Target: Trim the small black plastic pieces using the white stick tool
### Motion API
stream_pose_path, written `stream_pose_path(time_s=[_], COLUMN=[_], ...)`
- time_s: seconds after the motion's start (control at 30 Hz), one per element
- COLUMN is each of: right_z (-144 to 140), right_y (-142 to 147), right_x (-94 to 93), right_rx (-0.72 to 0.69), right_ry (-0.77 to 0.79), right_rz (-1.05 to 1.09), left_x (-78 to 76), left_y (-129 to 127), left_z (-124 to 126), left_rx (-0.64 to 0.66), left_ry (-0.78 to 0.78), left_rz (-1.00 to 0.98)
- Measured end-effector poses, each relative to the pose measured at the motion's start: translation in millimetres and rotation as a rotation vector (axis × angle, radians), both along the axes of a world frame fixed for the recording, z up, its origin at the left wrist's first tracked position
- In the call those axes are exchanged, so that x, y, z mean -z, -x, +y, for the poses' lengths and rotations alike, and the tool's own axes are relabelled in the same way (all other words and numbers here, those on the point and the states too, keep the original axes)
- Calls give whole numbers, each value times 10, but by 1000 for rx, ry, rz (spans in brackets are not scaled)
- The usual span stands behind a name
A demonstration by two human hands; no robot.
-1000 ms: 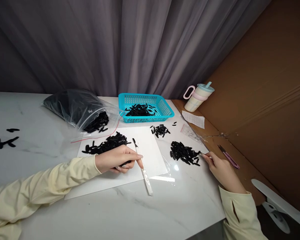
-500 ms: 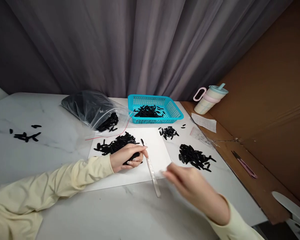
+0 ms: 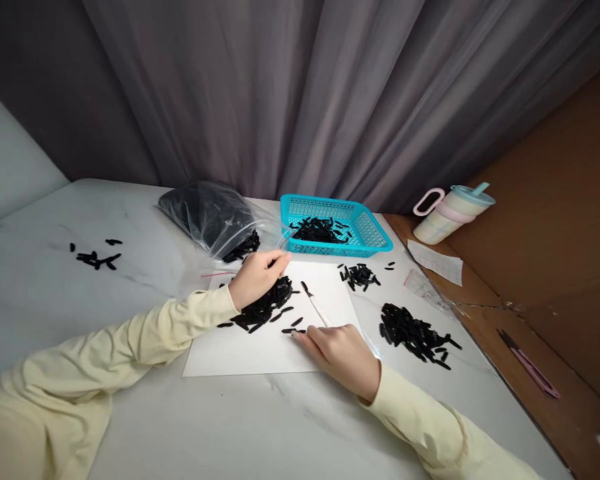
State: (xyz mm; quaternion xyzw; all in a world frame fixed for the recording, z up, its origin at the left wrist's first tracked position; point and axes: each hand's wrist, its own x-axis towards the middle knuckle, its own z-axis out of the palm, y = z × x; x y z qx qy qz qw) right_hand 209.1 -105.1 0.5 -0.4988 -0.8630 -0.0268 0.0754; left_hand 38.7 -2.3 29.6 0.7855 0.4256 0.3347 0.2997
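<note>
My left hand (image 3: 260, 276) is curled over a pile of small, slender black pieces (image 3: 263, 308) on a white sheet (image 3: 250, 357). Its fingers are bent in, and whatever lies inside them is hidden. My right hand (image 3: 345, 353) is lower on the sheet, thumb and fingertips together at a loose black piece (image 3: 300, 331). Beside that hand lies a narrow whitish strip (image 3: 320, 311), its near end covered by the hand. One black piece (image 3: 305, 288) is at the strip's far end.
A clear zip bag (image 3: 207, 213) of black pieces stands behind the sheet, near a blue basket (image 3: 375, 230) holding more. Black heaps lie to the right (image 3: 413, 333) and back right (image 3: 360, 275); a few pieces (image 3: 97, 260) are far left. A tumbler (image 3: 447, 213) and pink-handled snips (image 3: 530, 365) are right.
My left hand, earlier closed around black pieces, has risen over the pile; loose pieces now lie on the sheet below. My right hand has moved left onto the sheet. The view has shifted.
</note>
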Motion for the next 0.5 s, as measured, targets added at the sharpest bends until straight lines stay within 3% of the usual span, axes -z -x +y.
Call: stream_pose_path(time_s=[0.2, 0.37, 0.5], right_z=[95, 99, 96], right_y=[-209, -208, -208], right_x=[44, 86, 93], right_rx=[67, 61, 49], right_ry=[-84, -103, -107], right_rz=[-3, 10, 15], left_x=[154, 163, 151], left_y=[16, -22, -108], left_z=[-38, -167, -160], left_rx=[148, 279, 317], left_ry=[-152, -582, -712], left_rz=[259, 641, 733])
